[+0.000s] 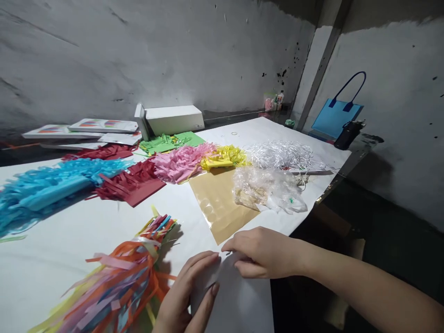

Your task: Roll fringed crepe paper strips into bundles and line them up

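Near the table's front edge, my left hand is curved, its thumb and fingers apart. Only a pale, shaded surface shows between them, and I cannot make out an object there. My right hand faces it from the right, index finger bent down toward the white table covering and thumb apart below. The fingertips of the two hands nearly meet. Left of my left hand lies a bundle of multicoloured paper strips, gathered by a whitish tie. A brown sheet in clear plastic lies just beyond my hands.
Fringed paper lies in blue, dark red, pink, yellow and green piles. White string and crumpled clear plastic are at right. White boxes stand behind; a blue bag is far right.
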### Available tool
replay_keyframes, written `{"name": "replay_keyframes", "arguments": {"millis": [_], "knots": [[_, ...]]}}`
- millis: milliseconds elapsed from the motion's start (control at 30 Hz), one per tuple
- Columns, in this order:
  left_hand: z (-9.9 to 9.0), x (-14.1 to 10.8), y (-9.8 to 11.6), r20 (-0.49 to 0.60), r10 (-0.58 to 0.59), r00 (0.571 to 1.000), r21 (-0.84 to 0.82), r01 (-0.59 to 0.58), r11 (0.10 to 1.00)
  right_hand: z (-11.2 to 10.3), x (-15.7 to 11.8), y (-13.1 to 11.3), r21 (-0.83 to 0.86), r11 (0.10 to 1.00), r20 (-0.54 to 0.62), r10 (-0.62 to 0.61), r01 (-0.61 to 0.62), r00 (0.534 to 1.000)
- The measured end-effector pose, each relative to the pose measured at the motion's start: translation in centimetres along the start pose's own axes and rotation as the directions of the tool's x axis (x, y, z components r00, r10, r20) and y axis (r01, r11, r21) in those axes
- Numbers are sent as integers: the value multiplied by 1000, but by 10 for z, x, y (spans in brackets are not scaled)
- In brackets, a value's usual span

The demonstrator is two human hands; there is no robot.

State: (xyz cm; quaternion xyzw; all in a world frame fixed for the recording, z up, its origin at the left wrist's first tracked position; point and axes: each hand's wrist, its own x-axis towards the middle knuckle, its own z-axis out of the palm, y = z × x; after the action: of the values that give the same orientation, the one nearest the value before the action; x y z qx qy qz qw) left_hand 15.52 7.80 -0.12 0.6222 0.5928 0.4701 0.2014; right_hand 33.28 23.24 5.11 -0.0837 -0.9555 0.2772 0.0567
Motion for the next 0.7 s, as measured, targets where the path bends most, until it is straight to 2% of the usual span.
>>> {"name": "replay_keyframes", "arguments": {"millis": [133,333,600,700], "knots": [[2,2,2,-11,-18,1000,-28,18,999,-2,0,0,15,1000,21,22,-22,1000],[7,1,0,-9,4,1000,-24,-5,1000,-9,7,-5,-37,990,71,136,-133,988],[12,0,-10,-31,73,997,38,-71,997,-15,10,1,118,991,158,44,-63,986],[20,-2,-4,-80,8,997,-44,-11,999,-15,10,-1,62,995,148,71,-81,986]]}}
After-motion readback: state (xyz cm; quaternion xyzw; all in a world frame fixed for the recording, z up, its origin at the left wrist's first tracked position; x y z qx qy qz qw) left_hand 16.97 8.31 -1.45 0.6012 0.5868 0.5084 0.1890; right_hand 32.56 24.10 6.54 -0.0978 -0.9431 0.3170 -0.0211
